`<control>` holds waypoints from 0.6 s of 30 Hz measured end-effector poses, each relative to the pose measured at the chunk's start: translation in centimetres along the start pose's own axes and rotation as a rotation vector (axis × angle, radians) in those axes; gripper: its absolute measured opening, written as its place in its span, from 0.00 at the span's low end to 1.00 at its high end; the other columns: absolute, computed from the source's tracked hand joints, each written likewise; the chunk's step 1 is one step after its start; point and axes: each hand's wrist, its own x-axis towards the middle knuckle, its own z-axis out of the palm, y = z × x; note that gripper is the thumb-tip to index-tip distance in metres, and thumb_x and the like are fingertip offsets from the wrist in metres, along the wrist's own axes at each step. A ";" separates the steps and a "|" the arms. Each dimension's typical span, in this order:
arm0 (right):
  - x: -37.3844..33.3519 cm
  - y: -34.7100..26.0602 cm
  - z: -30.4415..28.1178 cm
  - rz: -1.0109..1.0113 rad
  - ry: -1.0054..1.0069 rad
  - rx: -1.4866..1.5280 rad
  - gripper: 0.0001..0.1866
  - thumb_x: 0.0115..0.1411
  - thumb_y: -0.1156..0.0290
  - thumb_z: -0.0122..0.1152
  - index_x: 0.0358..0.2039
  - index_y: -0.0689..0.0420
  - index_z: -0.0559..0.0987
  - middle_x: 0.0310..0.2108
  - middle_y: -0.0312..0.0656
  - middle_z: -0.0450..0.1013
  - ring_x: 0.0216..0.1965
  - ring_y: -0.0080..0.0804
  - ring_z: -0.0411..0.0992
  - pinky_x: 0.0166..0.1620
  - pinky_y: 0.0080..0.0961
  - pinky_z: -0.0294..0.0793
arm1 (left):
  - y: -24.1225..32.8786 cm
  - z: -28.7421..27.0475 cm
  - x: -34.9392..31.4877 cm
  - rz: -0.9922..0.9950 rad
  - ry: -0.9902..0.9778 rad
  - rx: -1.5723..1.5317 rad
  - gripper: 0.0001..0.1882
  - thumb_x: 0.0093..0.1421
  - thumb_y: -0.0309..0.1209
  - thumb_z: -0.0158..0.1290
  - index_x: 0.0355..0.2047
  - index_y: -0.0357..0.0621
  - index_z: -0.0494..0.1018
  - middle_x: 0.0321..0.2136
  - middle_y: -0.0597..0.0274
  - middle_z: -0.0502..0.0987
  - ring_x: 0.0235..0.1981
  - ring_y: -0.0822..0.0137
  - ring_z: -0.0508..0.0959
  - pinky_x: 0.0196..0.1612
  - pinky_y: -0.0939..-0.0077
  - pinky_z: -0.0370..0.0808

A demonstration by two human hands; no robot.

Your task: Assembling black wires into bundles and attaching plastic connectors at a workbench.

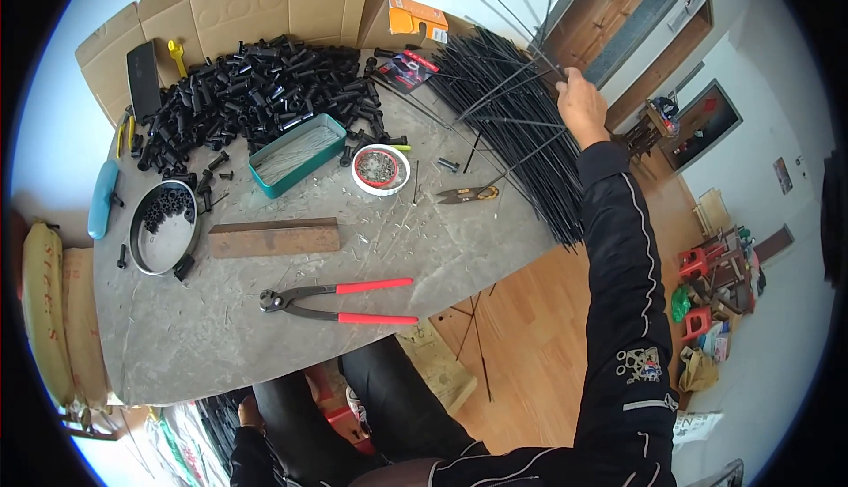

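My right hand (581, 103) is stretched out over the far right of the grey table (177, 337), shut on a few thin black rods (508, 19) lifted from the big heap of black rods (521, 134). The lifted rods fan out up and to the left. My left hand (250, 414) rests low beside my leg under the table's near edge; only part of it shows and its fingers are hard to read. Red-handled pincers (340, 302) lie on the table in front of me. Small snips (466, 193) lie near the rod heap.
A pile of black tube-shaped parts (265, 90) covers the table's back. A teal tray (296, 153), a white-rimmed bowl (381, 169), a round metal pan (163, 226) and a rusty bar (274, 238) stand mid-table. Cardboard (238, 1) lines the back; sacks (44, 310) lean at left.
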 end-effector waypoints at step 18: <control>-1.3 -0.7 -7.9 0.011 -0.148 -0.166 0.13 0.56 0.65 0.55 0.33 0.62 0.78 0.37 0.58 0.75 0.43 0.57 0.73 0.44 0.48 0.72 | 4.8 -6.6 -3.8 -0.530 -0.119 -0.753 0.13 0.57 0.35 0.44 0.26 0.42 0.76 0.18 0.62 0.77 0.15 0.70 0.78 0.17 0.74 0.71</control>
